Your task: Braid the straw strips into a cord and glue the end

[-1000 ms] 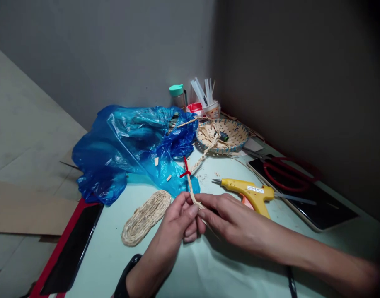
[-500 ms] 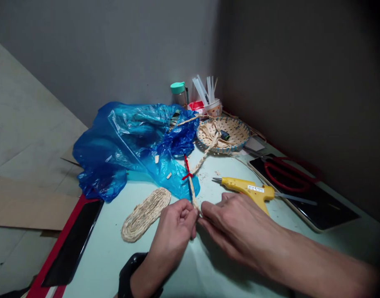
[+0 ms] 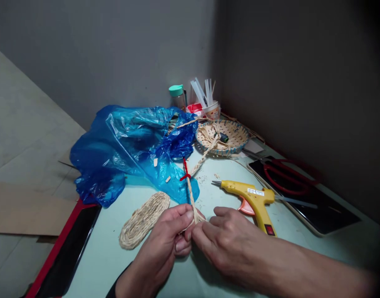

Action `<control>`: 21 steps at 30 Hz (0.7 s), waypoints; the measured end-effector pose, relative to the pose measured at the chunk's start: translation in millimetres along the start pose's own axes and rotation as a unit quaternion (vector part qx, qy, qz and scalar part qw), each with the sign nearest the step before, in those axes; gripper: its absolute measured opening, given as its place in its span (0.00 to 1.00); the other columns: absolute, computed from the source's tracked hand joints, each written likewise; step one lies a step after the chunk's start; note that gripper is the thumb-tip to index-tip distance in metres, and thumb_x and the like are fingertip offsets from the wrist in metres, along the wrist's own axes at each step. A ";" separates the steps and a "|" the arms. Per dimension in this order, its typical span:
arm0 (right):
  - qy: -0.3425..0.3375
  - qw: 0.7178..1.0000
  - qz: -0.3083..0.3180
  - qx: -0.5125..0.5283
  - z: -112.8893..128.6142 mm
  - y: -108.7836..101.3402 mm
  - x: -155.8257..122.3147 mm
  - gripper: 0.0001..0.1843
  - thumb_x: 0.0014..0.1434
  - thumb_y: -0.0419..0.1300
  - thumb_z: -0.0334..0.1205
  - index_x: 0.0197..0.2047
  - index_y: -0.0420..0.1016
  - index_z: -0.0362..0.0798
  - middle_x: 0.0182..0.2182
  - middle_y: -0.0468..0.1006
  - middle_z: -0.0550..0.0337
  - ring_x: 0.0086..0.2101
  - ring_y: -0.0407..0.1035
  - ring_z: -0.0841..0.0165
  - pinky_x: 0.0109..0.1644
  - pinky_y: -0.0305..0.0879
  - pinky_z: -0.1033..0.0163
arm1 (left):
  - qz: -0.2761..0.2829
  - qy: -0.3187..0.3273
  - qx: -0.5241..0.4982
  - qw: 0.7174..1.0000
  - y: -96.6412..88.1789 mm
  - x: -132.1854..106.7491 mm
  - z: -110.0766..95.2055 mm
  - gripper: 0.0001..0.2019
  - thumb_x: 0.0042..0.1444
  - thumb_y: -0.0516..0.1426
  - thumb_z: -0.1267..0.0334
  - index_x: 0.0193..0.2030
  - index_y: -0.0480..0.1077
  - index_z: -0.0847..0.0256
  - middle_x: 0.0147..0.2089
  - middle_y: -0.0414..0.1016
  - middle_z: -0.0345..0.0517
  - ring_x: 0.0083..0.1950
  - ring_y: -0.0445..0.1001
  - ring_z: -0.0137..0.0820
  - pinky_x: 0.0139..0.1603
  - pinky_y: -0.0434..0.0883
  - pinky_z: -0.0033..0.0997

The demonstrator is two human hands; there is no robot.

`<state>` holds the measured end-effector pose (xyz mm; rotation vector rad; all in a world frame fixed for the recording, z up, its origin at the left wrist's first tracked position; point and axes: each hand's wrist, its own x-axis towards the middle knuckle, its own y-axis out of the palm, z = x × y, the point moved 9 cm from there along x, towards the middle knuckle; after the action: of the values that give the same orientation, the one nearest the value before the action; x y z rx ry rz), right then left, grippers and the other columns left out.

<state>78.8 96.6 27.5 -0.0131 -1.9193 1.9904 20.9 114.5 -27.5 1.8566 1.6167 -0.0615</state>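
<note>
A pale straw braid [image 3: 191, 194] runs up from between my fingers to a red tie [image 3: 186, 175], then bends right toward the woven basket. My left hand [image 3: 173, 229] pinches the braid near its lower end, thumb on top. On the other side, my right hand [image 3: 227, 234] has its fingers closed on the strands at that same end; the fingertips partly hide them. An oval coil of braided straw [image 3: 144, 221] lies flat to the left of my left hand. Beyond my right hand rests a yellow glue gun [image 3: 248, 192] with an orange trigger.
A blue plastic bag [image 3: 130, 145] spreads across the back left. Behind are a shallow woven basket [image 3: 238, 138] with straw and a dark spool, a cup of glue sticks [image 3: 212, 111], and a green-lidded jar [image 3: 176, 93]. Red-handled scissors [image 3: 286, 188] lie over a dark tablet [image 3: 320, 215] at right.
My left hand has turned so its thumb lies over the braid. My right hand has shifted slightly down, uncovering the glue gun's trigger and handle. The strand ends now show fanned between my fingers.
</note>
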 end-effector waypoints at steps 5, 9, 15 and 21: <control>0.105 0.986 0.043 0.120 -17.4 -6.8 -0.7 0.05 0.58 0.53 0.37 0.37 0.69 0.47 0.25 0.75 0.60 0.22 0.62 0.68 0.27 0.40 0.59 | -0.056 0.012 0.119 0.991 -8.8 -4.7 -1.6 0.12 0.59 0.56 0.59 0.28 0.61 0.61 0.16 0.51 0.27 0.17 0.40 0.17 0.18 0.39 0.23; 0.221 0.947 0.011 0.231 -42.4 -13.5 -2.9 0.14 0.63 0.51 0.47 0.31 0.70 0.49 0.25 0.75 0.61 0.25 0.65 0.69 0.29 0.47 0.62 | -0.072 0.047 0.175 0.981 -13.5 -8.2 -7.0 0.11 0.59 0.56 0.58 0.30 0.62 0.61 0.20 0.53 0.30 0.20 0.48 0.19 0.20 0.45 0.22; 0.282 0.882 0.001 0.378 -60.9 8.8 -9.7 0.19 0.68 0.44 0.50 0.45 0.71 0.50 0.37 0.76 0.58 0.41 0.68 0.65 0.42 0.60 0.62 | -0.103 0.111 0.329 0.932 -9.2 -12.8 -18.2 0.09 0.61 0.53 0.59 0.31 0.64 0.60 0.22 0.62 0.35 0.24 0.60 0.24 0.26 0.58 0.23; 0.252 0.873 -0.004 0.418 -60.8 18.3 -2.8 0.18 0.67 0.47 0.44 0.32 0.72 0.47 0.30 0.75 0.61 0.33 0.67 0.70 0.37 0.59 0.66 | -0.145 0.143 0.506 0.838 -5.8 -23.1 -28.6 0.13 0.63 0.49 0.60 0.26 0.62 0.58 0.22 0.68 0.38 0.25 0.66 0.28 0.28 0.59 0.26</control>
<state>92.6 154.4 4.8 -0.2648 -0.6580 2.3434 -0.5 109.0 2.5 2.4004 2.3282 -0.9899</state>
